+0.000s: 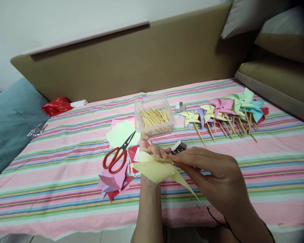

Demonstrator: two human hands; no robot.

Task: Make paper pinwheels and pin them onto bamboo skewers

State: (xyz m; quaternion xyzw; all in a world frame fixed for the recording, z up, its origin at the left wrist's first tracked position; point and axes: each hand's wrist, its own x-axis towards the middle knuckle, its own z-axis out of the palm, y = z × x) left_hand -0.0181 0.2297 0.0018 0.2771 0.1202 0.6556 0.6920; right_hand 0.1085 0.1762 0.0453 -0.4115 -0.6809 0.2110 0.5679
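Observation:
A pale yellow paper pinwheel point(155, 170), its blades partly folded, is held up between my two hands, with no stick visible on it. My left hand point(155, 150) grips it from behind, one finger raised and the others curled; the paper hides much of the palm. At the right side of the paper, my right hand point(215, 172) pinches its folded part between thumb and fingers. Whether a pin sits in those fingertips I cannot tell. Just beyond the hands lies a small open box point(179, 147) of dark, shiny little pieces.
Red-handled scissors point(118, 155) lie across green paper sheets point(121, 133) and pink cut paper point(114, 179). Behind stands a clear plastic box point(154, 128) of wooden sticks point(154, 117). Several finished pinwheels point(223, 106) lie right; red plastic ribbon point(57, 106) lies far left on the striped cloth point(66, 158).

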